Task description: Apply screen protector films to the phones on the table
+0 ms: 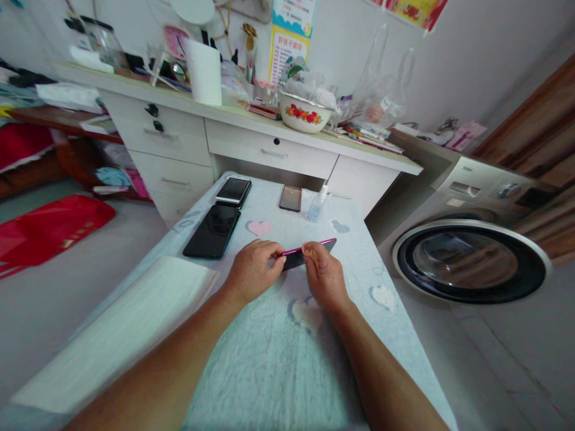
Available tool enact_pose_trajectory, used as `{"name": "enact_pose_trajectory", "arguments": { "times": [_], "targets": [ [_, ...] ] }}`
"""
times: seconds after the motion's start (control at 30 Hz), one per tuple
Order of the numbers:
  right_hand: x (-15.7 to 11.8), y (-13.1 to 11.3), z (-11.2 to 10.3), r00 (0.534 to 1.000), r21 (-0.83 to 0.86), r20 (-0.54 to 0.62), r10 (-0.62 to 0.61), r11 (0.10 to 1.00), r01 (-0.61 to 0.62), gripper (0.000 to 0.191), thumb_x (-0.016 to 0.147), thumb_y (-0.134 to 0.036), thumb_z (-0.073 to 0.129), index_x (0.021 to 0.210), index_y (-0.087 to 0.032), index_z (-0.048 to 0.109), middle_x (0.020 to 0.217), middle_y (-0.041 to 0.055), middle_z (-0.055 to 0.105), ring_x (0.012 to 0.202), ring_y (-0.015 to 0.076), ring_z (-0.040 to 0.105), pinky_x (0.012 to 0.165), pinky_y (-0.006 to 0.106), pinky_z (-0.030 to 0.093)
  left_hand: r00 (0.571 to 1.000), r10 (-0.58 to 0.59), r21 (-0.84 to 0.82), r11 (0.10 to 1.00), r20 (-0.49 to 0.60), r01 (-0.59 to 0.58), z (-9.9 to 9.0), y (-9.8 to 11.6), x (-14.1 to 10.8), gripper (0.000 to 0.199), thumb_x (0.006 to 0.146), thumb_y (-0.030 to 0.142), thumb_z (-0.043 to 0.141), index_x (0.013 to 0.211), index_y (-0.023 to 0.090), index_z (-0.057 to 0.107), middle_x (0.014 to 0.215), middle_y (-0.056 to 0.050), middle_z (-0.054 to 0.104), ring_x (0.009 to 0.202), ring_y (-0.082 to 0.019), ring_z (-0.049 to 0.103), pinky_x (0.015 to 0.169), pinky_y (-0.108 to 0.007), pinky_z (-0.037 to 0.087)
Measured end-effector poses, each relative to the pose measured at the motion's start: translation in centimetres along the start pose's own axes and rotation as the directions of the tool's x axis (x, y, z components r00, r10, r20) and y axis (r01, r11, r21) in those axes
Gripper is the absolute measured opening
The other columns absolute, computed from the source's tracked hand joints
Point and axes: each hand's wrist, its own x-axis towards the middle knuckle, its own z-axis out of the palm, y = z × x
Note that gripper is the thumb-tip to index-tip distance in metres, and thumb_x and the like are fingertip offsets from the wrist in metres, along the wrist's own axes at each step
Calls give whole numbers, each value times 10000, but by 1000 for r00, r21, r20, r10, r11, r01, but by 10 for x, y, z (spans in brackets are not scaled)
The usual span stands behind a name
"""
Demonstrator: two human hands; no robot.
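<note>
A thin phone (295,258) with a pink edge is tilted above the cloth-covered table (269,371). My left hand (255,269) pinches its left end between thumb and fingers. At its right part, my right hand (324,272) is closed round it, with a small tan piece, perhaps a cloth, under the fingers. Beyond the hands lie a small phone or case (290,198) and a clear spray bottle (317,203). Left of them are a large black tablet or phone (213,231) and a smaller dark device (233,190).
A folded pale cloth (121,329) lies along the table's left side. Behind stands a white cabinet (274,146) bearing a flowered bowl (305,114) and a paper roll (204,73). A washing machine (471,260) is at the right, a red bag (54,230) on the left floor.
</note>
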Motion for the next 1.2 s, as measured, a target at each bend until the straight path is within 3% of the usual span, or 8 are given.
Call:
{"name": "enact_pose_trajectory", "arguments": {
  "times": [0.13,0.47,0.77,0.97,1.2],
  "targets": [
    [0,0,0,1000,30,1,6,1000,-6,189,937,-219,431,1080,-226,555,1045,51,685,879,168,666,763,256,479,1000,-11,0,1000,9,11,-1,0,0,80,813,197,587,820,195,666,771,-10,685,778,-181,606,715,-301,429],
    [0,-1,0,1000,6,18,-3,1000,3,164,935,-225,421,1039,-230,548,932,32,685,758,157,650,707,248,471,1000,-8,-3,1000,16,8,-1,2,0,73,815,196,588,801,191,660,767,-13,679,785,-184,601,718,-301,423],
    [0,-2,0,1000,67,17,25,997,-26,111,912,-209,437,1002,-244,491,1036,36,681,838,174,667,761,275,483,1000,0,3,1000,5,0,-1,1,0,75,816,194,586,804,194,660,764,-12,681,773,-179,604,707,-295,425],
    [0,-3,-1,1000,11,8,13,1000,-13,171,927,-217,431,1053,-232,545,925,30,682,784,167,655,724,257,476,1000,7,1,1000,11,-7,-1,1,0,67,812,187,590,796,191,655,766,-13,679,778,-184,604,711,-303,422],
    [1,-3,-2,1000,8,3,-29,1000,29,141,922,-196,424,965,-227,555,906,30,673,794,164,641,743,261,471,1000,9,5,1000,11,-9,0,1,-1,73,819,198,585,785,194,650,765,-12,675,778,-184,599,711,-307,421]
  ]
}}
